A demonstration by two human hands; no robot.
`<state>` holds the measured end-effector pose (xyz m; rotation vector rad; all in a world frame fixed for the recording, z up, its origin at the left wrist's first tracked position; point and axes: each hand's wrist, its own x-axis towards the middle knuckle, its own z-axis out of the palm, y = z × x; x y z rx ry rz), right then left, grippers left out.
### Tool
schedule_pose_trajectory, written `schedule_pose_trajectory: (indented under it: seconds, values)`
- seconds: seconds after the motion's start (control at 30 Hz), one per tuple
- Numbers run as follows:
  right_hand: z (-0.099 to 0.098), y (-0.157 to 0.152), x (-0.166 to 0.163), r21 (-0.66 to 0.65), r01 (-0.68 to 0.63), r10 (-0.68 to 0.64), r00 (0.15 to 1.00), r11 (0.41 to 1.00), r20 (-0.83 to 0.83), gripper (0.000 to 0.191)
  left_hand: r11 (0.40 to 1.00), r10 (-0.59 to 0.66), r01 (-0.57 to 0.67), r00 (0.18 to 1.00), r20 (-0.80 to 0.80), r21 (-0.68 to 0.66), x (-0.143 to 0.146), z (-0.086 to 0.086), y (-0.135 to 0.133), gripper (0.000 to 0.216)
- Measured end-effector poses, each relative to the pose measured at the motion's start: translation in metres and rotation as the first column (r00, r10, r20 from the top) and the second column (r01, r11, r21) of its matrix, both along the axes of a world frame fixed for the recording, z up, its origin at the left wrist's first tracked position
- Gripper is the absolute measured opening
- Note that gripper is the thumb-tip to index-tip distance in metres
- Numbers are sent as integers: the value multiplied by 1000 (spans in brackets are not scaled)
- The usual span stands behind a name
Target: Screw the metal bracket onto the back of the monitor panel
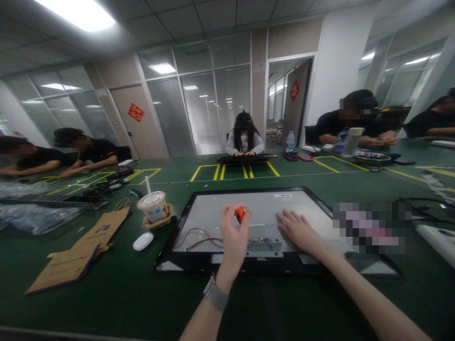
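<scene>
A flat display panel lies on the green table before me, its grey metal back facing up inside a black frame. My left hand is closed around a screwdriver with an orange and black handle, above the panel's middle. Its tip is not clear to see. My right hand lies flat on the panel's right half, fingers stretched out. Near the panel's front edge is a metal bracket with connectors, close to my left wrist. Thin wires curl to the left of it.
Left of the panel stand a lidded drink cup with a straw, a white mouse and a brown paper bag. Plastic wrap lies farther left. A white device and cables are at right. Several people sit around the table.
</scene>
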<state>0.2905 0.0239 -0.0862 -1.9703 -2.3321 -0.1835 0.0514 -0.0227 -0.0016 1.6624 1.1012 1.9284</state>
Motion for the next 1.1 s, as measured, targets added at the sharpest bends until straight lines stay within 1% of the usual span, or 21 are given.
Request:
schedule_pose_trajectory:
  seconds: [0.1,0.2,0.43,0.63,0.7,0.77,0.87,0.97,1.03,1.1]
  values:
    - [1,0,0,-4,-1,1,1000,1000,-2,55,999,50,-50,999,17,10,0,0,-1,15]
    - [-1,0,1,-1,-2,2,1000,1000,-16,55,998,57,-57,998,33,-8,1,0,-1,18]
    - [-1,0,1,0,-3,3,1000,1000,-9,55,1000,4,-3,999,36,-28,4,0,-3,24]
    - [3,-1,-2,-33,20,-20,1000,999,-1,55,993,-41,58,987,158,-102,7,-2,-4,31]
    - [2,0,-2,-29,18,-19,1000,999,-6,55,991,-57,73,988,144,-111,6,-2,-4,29]
    - [0,1,-1,-16,12,-12,1000,1000,-8,54,994,-59,67,994,91,-87,5,0,-5,25]
    - [-1,1,0,-8,10,-10,1000,1000,-13,54,999,-6,7,999,31,-31,3,2,-5,23]
    - [-2,2,1,-17,6,-7,1000,1000,-27,54,999,34,-33,999,23,-27,3,2,-6,25]
    - [-2,2,2,-13,5,-5,999,1000,-39,54,998,12,-10,999,44,-54,3,2,-6,28]
    - [-1,1,1,-9,6,-7,999,1000,-46,54,993,-42,51,995,87,-102,5,1,-7,34]
